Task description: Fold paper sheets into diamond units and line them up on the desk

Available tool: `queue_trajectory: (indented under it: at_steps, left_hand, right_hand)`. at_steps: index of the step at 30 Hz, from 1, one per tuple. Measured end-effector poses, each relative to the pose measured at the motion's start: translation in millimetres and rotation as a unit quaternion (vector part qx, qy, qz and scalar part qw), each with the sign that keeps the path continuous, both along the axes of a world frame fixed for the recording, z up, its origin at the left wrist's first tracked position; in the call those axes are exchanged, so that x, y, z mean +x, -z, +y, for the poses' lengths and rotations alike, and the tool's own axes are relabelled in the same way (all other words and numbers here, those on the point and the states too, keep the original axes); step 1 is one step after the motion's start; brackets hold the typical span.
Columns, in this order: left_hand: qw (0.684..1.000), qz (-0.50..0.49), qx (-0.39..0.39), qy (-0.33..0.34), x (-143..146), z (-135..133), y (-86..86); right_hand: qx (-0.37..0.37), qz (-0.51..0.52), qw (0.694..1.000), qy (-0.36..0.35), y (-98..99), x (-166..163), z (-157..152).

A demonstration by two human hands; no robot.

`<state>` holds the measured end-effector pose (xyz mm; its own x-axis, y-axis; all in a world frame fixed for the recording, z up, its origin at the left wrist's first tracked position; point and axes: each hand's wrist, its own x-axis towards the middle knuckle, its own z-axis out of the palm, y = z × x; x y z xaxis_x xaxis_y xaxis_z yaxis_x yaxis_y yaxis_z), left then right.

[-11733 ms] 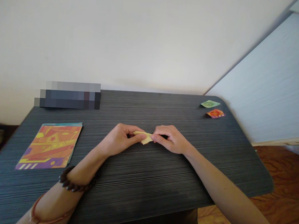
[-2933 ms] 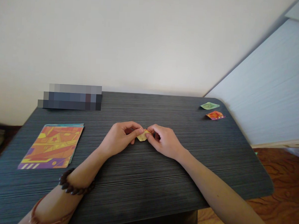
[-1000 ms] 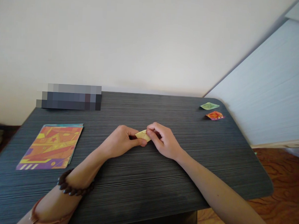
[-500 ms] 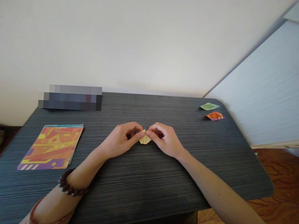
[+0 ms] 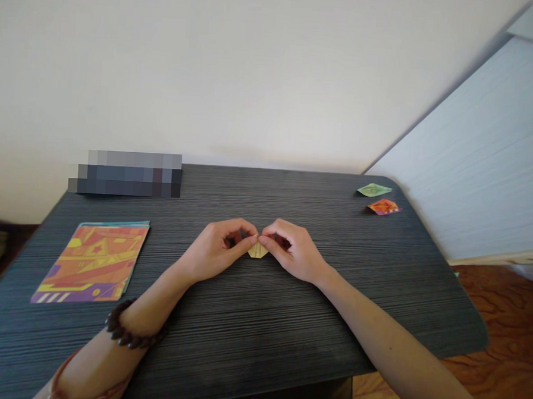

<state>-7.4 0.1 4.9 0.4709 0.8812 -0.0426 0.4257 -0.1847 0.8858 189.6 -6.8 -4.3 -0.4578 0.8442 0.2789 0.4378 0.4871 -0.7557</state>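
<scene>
Wall [image 5: 255, 68], pale and broad, is seen beyond a dark, grained tabletop [image 5: 259, 336], and a light panel [image 5: 479, 151] is set at a slant on the right. On the left of the tabletop, a stack of patterned paper [image 5: 94, 262] is laid with an orange sheet uppermost and blue edges showing beneath. Behind it, near the wall, a dark object [image 5: 129, 179] is masked by blurring, so what it is cannot be told.

At the centre, the left hand [image 5: 222, 245] and the right hand [image 5: 294, 248] are brought together, almost touching at the tips, with thumb and forefinger of each pinched on the same piece. For good work here, even pressure should be used on both sides, the thumbs kept level, and the creases lined up before being pressed hard; too strong a pull could tear or skew so small a piece.

Near the far right corner, green folded paper [image 5: 374, 190] and orange folded paper [image 5: 384, 207] are placed close together, well apart from the hands. Yellow folded paper [image 5: 258, 252] is held between the two hands, its upper part hidden by the thumbs and its lower part left showing below them.
</scene>
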Motion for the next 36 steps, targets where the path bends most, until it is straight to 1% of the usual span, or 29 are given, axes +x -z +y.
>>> queue_trajectory:
  at_steps: [4,7,10,13,15,19,25,27,30,33,36]
  left_hand:
    - [0.999,-0.045,-0.015,-0.022,1.2,0.0,-0.4]
    - [0.995,-0.077,-0.031,-0.061,1.0,0.1,-0.3]
    - [0.985,-0.128,-0.066,-0.099,0.2,0.8,1.0]
    - [0.975,-0.177,-0.077,-0.113,1.3,1.8,2.1]
    - [0.97,-0.194,-0.081,-0.118,3.1,2.0,2.3]
    - [0.959,-0.223,-0.114,-0.135,5.9,1.5,3.3]
    - [0.943,-0.253,-0.126,-0.176,4.3,1.6,4.4]
    - [0.934,-0.274,-0.136,-0.186,3.6,2.4,4.3]
    - [0.911,-0.336,-0.155,-0.184,3.7,3.9,4.6]
    - [0.885,-0.389,-0.183,-0.179,5.3,5.5,5.5]
    - [0.869,-0.41,-0.201,-0.189,7.2,6.5,6.4]
  right_hand:
    - [0.013,0.013,1.0,0.014,0.1,-0.3,0.2]
    - [0.018,0.028,0.999,0.037,1.9,-0.1,-0.3]
    - [0.006,0.056,0.996,0.073,5.2,0.3,-1.1]
    - [-0.014,0.079,0.991,0.105,7.9,0.5,-2.0]
    - [-0.021,0.092,0.989,0.118,8.6,0.6,-2.5]
    - [-0.023,0.113,0.985,0.127,7.7,1.1,-2.8]
    - [-0.022,0.152,0.978,0.145,6.6,1.7,-2.4]
    - [-0.023,0.169,0.973,0.156,7.2,1.8,-1.9]
    - [-0.029,0.188,0.965,0.18,8.5,2.1,-0.7]
    - [-0.054,0.208,0.958,0.19,9.4,2.1,0.8]
    - [-0.076,0.225,0.952,0.191,9.6,0.7,1.6]
